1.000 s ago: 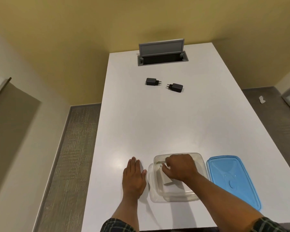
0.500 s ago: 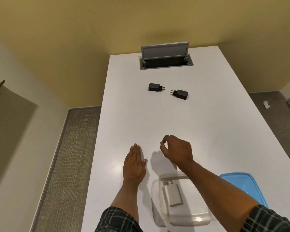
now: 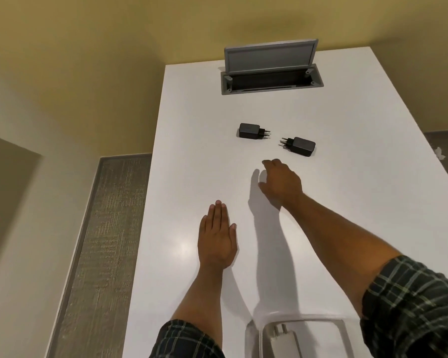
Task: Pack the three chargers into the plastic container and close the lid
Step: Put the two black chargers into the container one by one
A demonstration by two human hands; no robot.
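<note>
1. Chargers are split: a white charger [image 3: 286, 343] is seen inside the plastic container [image 3: 340, 332] at the bottom edge of the frame.
2. At lower centre, the left hand [image 3: 217, 239] is laid flat and empty on the table [image 3: 360, 215].
3. Above it, the right hand [image 3: 281, 183] is extended, loosely open, nothing held.
4. Just beyond, two black chargers, the right charger [image 3: 299, 146] and the left charger [image 3: 250, 131], are waiting; a pinch on the nearer right one is judged next.

Warm, fairly dim indoor light falls from overhead. A soft glare spot sits on the glossy white rectangular table [image 3: 347, 202], and the outstretched right hand [image 3: 281, 183] casts a blurred grey shadow leftward. Wide-angle distortion splays the table's edges; detail is slightly soft.
</note>
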